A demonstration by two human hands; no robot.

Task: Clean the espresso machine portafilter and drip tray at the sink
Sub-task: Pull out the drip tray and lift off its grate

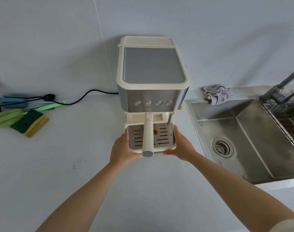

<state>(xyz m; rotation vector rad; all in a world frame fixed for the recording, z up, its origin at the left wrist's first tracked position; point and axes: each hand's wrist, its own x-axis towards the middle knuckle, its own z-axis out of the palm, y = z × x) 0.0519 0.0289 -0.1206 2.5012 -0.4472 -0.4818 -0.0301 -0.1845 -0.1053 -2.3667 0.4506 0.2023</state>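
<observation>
Your left hand point(124, 147) and right hand point(180, 144) grip the two sides of the drip tray point(172, 139), which sits at the foot of the espresso machine point(153, 72) on the counter point(75, 164). The portafilter point(148, 136) is locked in the machine, handle over the tray. Sink point(243, 139) on the right, sponge point(29, 123) well off left.

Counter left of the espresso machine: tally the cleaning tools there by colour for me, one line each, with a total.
Green and yellow: 1, the scrub sponge
Light green: 1, the foam brush with its long handle
Blue: 1, the flat-handled tool behind them; it is partly hidden and could be more than one
Total: 3
</observation>
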